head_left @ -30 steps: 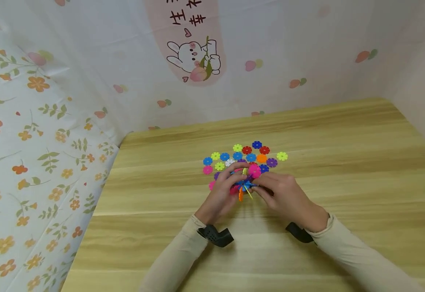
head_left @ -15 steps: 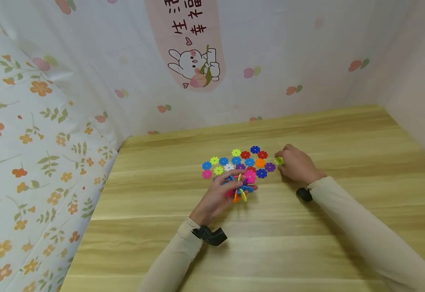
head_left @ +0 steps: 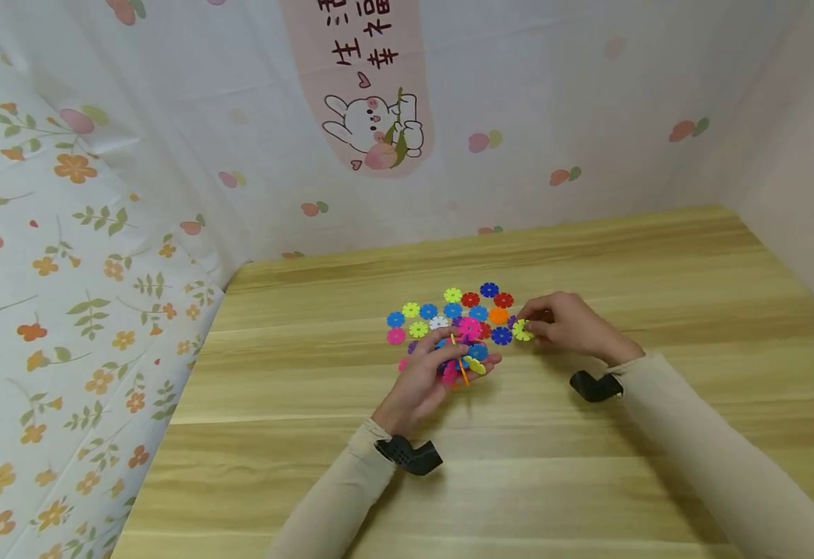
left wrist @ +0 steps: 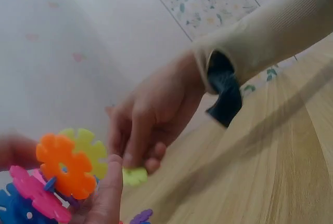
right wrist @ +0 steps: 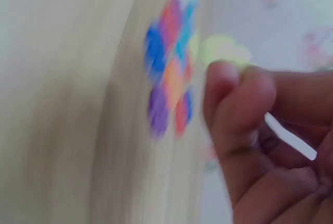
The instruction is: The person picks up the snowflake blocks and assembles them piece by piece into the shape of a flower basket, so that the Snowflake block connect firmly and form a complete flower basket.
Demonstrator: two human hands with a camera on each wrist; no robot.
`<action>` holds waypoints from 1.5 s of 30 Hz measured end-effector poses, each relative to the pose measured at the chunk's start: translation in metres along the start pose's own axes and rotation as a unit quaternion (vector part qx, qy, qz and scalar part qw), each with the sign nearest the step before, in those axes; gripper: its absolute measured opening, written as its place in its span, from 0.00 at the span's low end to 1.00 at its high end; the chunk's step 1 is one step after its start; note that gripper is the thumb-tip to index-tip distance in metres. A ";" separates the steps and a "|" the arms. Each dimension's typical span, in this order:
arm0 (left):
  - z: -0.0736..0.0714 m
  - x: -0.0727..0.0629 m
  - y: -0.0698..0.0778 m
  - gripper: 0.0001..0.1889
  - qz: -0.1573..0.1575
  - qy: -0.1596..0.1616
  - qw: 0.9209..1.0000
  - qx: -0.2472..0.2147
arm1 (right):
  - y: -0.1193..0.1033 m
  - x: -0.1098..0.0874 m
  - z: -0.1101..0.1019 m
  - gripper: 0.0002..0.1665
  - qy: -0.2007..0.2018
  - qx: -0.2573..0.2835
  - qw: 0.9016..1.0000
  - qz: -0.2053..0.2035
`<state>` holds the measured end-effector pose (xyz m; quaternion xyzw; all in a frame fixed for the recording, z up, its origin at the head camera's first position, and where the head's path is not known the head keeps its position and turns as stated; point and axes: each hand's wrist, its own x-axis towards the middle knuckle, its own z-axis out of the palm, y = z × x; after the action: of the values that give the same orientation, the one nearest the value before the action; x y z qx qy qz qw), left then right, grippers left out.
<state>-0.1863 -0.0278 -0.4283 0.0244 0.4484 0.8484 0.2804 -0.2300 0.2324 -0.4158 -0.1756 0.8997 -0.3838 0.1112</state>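
My left hand (head_left: 421, 384) holds a cluster of interlocked snowflake discs (head_left: 473, 353) in pink, blue, yellow, orange and purple, its fingers curled round it. In the left wrist view an orange disc (left wrist: 65, 167) and a yellow disc (left wrist: 87, 151) of that cluster stand up from the rest. A loose yellow-green snowflake disc (head_left: 522, 331) is pinched between thumb and fingertips of my right hand (head_left: 575, 326), to the right of the cluster and apart from it. That same disc (right wrist: 226, 50) appears blurred at the fingertips in the right wrist view.
Several loose snowflake discs lie flat on the wooden table (head_left: 295, 388) behind the cluster, among them a dark blue disc (head_left: 501, 335), an orange disc (head_left: 499, 315) and a white disc (head_left: 438, 322). A printed cloth (head_left: 554, 116) hangs behind the table.
My right hand went from the cluster out to the yellow-green disc at the right, picked it up, and brought it back leftward. My left hand kept the cluster and turned it slightly.
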 end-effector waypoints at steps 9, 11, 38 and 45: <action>0.005 0.005 -0.010 0.14 0.004 0.010 0.999 0.052 | -0.037 -0.036 0.027 0.09 0.060 0.166 0.984 -0.029; 0.006 0.006 -0.012 0.15 0.010 0.015 0.998 0.062 | -0.043 -0.036 0.032 0.08 0.077 0.161 0.983 -0.036; 0.011 0.004 -0.010 0.15 0.050 0.057 0.971 0.228 | -0.057 -0.031 0.054 0.02 0.110 0.114 0.986 -0.061; -0.001 0.002 0.008 0.23 0.010 0.014 0.979 0.206 | -0.051 -0.016 0.037 0.06 0.054 0.171 0.983 -0.032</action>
<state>-0.1915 -0.0314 -0.4236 0.0741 0.6168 0.7410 0.2550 -0.1911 0.1819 -0.4030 -0.1613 0.8194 -0.5444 0.0784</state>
